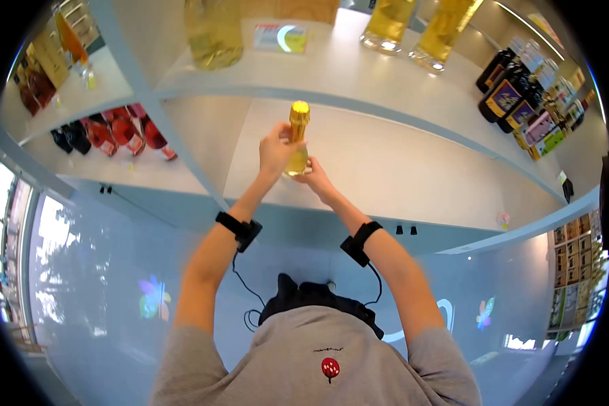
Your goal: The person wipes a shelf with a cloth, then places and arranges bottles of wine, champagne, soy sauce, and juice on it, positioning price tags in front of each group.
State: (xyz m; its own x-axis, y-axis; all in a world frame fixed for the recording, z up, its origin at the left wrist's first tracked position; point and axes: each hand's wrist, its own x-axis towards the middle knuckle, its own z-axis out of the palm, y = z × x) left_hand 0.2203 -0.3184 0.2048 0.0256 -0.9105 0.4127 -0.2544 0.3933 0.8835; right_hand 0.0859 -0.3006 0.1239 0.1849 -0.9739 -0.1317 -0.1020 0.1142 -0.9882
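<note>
A bottle with gold foil over its top and yellow-green glass below [297, 162] stands nearly upright between my hands, over the lower white shelf [399, 172]. My left hand [275, 150] is wrapped round the bottle just under the foil neck. Lower down, my right hand [312, 174] grips it near the base from the right side, its fingers partly behind the glass. Each forearm wears a black strap with a small box, the left one [240, 230] and the right one [361, 242], with thin cables hanging down.
The upper shelf [264, 84] juts out above my hands and carries large yellow bottles [213, 34] and a small price card [280, 38]. Dark bottles [504, 98] line the right side. Red-wrapped bottles [125, 132] lie in the left compartment, past an upright divider [162, 128].
</note>
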